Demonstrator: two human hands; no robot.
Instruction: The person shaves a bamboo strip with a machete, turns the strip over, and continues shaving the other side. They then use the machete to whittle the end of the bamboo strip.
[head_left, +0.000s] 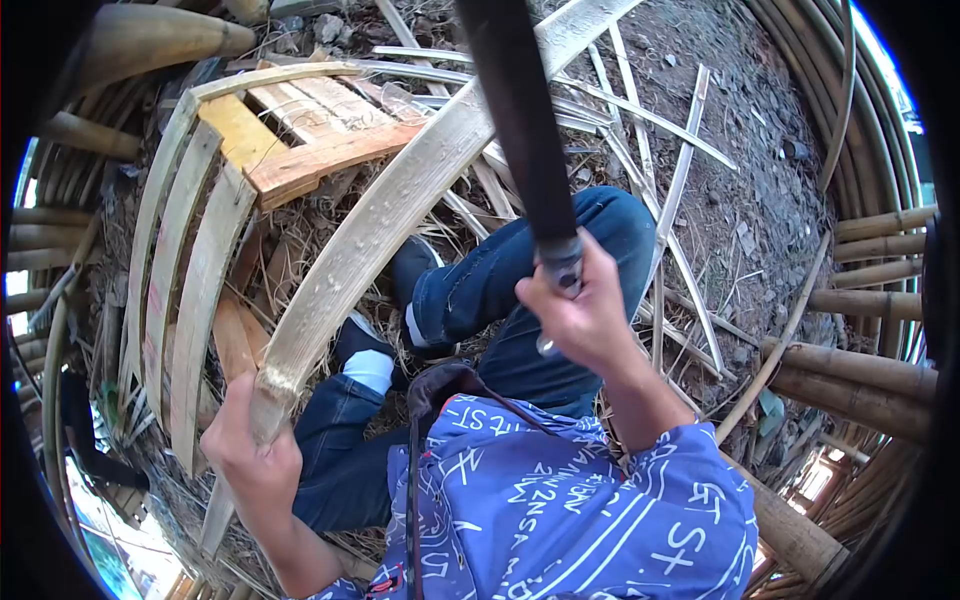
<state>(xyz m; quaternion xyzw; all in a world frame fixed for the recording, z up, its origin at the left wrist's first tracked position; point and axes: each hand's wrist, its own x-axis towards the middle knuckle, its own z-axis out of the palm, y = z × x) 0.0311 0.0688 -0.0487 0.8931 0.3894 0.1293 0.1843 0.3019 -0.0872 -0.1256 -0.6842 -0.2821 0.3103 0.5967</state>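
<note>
My left hand (250, 450) is closed around the lower end of a long split bamboo strip (385, 210), which slants up to the top of the view. Just above those fingers, the strip has a rough, fibrous pale patch. Wrapped round the handle of a long, dark-bladed machete (525, 130) is my right hand (580, 300), raised over my bent knee. The blade points away from me and crosses over the strip in this view. A metal collar shows at the base of the blade.
A wooden crate (330, 155) stands at upper left, with several bamboo slats (200, 290) leaning beside it. More split strips (685, 150) lie scattered on the dirt ground (740, 220). Bamboo poles (860, 370) line both sides.
</note>
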